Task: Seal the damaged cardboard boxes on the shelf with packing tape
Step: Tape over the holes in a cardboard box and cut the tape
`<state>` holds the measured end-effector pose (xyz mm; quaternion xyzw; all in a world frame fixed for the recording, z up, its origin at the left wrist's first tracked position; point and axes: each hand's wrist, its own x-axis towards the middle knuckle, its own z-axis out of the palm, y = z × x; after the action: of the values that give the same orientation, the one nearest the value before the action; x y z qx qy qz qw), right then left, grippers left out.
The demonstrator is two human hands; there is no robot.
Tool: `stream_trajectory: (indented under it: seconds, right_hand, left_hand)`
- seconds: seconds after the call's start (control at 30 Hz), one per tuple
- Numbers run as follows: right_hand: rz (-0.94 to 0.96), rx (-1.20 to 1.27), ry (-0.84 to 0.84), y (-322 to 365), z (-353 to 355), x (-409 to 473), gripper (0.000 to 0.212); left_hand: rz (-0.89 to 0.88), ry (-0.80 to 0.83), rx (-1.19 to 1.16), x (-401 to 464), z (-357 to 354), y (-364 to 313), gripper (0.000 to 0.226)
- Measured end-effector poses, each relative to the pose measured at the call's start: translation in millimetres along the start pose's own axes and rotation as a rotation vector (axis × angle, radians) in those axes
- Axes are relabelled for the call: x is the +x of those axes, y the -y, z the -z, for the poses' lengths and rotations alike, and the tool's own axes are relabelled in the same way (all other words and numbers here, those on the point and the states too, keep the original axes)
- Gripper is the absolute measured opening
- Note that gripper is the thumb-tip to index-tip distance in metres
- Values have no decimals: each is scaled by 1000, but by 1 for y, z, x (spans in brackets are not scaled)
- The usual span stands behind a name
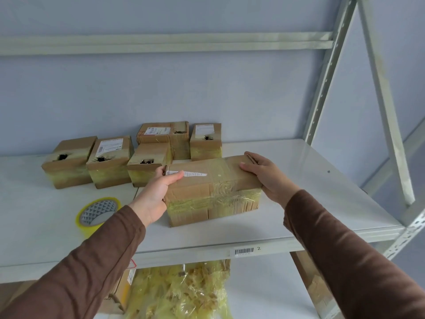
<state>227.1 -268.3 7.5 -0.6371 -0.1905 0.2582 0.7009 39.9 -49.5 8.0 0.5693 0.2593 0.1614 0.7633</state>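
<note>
A long cardboard box [213, 187] wrapped in yellowish tape lies near the front of the white shelf [322, 192]. My left hand [158, 192] grips its left end, thumb on top. My right hand [266, 176] holds its right end, fingers over the top edge. A roll of yellow packing tape [97, 214] lies flat on the shelf to the left, apart from both hands. Behind stand several smaller boxes with torn dark holes in their tops, among them one at the far left [69, 162] and one at the back right [206, 142].
A metal upright and diagonal brace [386, 107] stand at the right end of the shelf. Below the shelf lie a heap of crumpled yellow tape [184, 291] and more cardboard [315, 286]. A barcode label [244, 251] marks the front edge.
</note>
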Motion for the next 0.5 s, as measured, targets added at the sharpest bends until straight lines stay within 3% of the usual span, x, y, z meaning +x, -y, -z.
stream_trajectory:
  seconds: [0.03,0.1,0.17,0.23,0.27,0.33,0.5]
  right_hand:
    - [11,-103,11,6,0,1,65]
    - [80,-424,-8,17,-2,4,68]
    - [264,-900,-80,26,-10,0,64]
    - [489,-1260,-25,28,-24,-9,61]
    - [540,-1346,61,26,-31,-14,61]
    - [542,-1449,204,19,-40,-23,71]
    - [537,-1567,205,5,-45,-24,74]
  left_hand:
    - [-6,2,7,-1,0,0,53]
    - [-54,-8,146,-5,2,-2,70]
    - [-225,-80,498,-6,2,-10,84]
    - [-486,-117,986,-4,-3,-17,78]
    - [-554,-86,1217,-2,-8,-19,71]
    - [-515,14,1533,0,-17,-19,63]
    - [-490,37,1561,-4,-24,-10,58]
